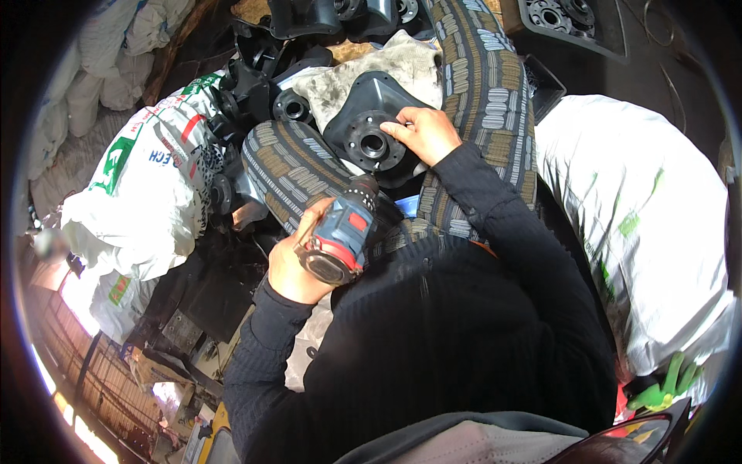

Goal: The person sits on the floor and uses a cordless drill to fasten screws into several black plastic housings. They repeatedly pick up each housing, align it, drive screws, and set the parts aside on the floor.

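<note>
My left hand (297, 267) is wrapped round the grip of a blue, black and red cordless drill (348, 230). The drill's chuck points at the lower edge of a black round flange (362, 130), which has a ring-shaped hole in its middle and small bright screw heads around it. That flange sits on a larger black plastic housing (376, 89) with flared corners, lying between my legs. Closed fingertips of my right hand (427, 134) press at the flange's upper right rim. Anything pinched between them is hidden. Where the bit meets the flange is hard to make out.
My legs in patterned trousers (487, 93) flank the work. More black housings (305, 17) are heaped at the far side, beside a grey cloth (410, 58). White sacks (147, 185) stand left, another sack (634, 209) right. A tray of metal rings (610, 42) lies far right.
</note>
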Motion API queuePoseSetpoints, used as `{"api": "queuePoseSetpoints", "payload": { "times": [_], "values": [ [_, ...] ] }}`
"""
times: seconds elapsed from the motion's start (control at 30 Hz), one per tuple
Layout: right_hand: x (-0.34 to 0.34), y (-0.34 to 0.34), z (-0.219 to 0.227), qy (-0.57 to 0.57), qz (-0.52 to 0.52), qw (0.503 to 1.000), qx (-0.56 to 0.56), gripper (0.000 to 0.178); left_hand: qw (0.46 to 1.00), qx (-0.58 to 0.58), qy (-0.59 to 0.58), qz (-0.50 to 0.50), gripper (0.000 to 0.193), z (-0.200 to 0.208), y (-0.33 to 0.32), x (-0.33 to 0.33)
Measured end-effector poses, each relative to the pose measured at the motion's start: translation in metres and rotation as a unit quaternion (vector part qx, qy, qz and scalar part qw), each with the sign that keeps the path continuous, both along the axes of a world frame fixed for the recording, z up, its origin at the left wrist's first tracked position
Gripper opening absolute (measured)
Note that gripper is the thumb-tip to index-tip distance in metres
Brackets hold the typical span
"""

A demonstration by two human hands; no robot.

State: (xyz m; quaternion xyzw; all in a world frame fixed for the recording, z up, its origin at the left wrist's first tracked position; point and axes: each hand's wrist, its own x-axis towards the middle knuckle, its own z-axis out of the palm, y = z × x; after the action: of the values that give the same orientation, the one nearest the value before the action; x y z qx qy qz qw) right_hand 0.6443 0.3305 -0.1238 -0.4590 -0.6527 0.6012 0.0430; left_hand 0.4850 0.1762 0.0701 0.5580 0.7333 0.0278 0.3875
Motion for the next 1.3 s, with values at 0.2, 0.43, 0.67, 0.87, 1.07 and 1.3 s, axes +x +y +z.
{"api": "queuePoseSetpoints", "payload": {
  "times": [0.2, 0.43, 0.67, 0.87, 1.07, 1.3],
  "values": [
    [0.0, 0.002, 0.005, 0.012, 0.0, 0.999, -0.041, 0.04, 0.993, 0.037, 0.039, -0.107, 0.066, -0.017, 0.007, -0.001],
    [0.003, 0.006, 0.008, 0.002, 0.012, 0.998, -0.057, 0.04, 0.981, -0.127, -0.049, 0.141, 0.07, -0.034, -0.023, 0.006],
    [0.003, 0.0, -0.004, 0.022, 0.018, 0.999, 0.032, 0.04, 0.999, -0.028, -0.014, 0.028, 0.04, -0.019, 0.012, 0.011],
    [0.004, 0.003, -0.022, 0.047, -0.049, 0.998, 0.006, 0.044, 0.993, 0.025, -0.067, 0.09, 0.082, 0.017, -0.02, 0.012],
    [-0.014, 0.016, 0.007, 0.156, -0.192, 0.959, -0.141, 0.025, 0.998, 0.015, 0.057, -0.011, 0.077, -0.025, -0.118, 0.022],
    [-0.068, -0.015, 0.096, 0.372, 0.051, 0.878, -0.298, 0.024, 0.794, 0.3, -0.297, 0.437, 0.084, -0.049, -0.118, -0.05]
  ]
}}
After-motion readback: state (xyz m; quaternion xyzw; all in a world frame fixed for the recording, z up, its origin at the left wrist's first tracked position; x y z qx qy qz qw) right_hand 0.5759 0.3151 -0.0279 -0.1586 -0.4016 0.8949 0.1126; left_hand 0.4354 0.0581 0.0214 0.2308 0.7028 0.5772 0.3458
